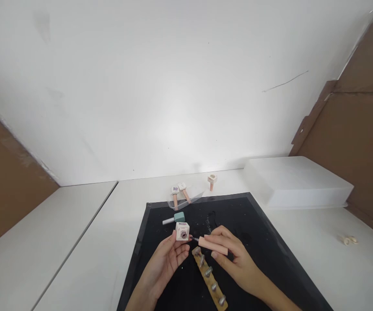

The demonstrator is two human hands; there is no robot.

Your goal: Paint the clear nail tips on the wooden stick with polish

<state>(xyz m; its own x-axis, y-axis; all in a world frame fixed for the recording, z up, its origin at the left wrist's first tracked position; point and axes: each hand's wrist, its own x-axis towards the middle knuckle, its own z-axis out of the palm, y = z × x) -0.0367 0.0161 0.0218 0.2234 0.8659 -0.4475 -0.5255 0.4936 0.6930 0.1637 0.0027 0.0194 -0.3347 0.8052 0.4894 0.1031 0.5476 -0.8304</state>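
My left hand point(170, 255) grips a small white square nail polish bottle point(182, 232), tilted so its dark open mouth faces me. Between the fingers of my right hand point(233, 252) is the long peach nail polish cap point(212, 245), its thin brush pointing left at the bottle. The brush tip is beside the bottle's mouth, out of it; whether it touches the bottle or a left fingertip I cannot tell. Just below both hands lies a narrow wooden strip point(209, 278) bearing a row of several metal pegs. Behind the bottle, a green bottle with a white cap point(179, 217) rests on its side.
A black mat point(234, 211) covers the work area on a white table point(85, 255). Two peach-capped bottles point(175, 190) lie on clear plastic at the back, and another bottle point(212, 179) is near the wall. A white bin point(303, 181) and small beige rings point(348, 240) are at right.
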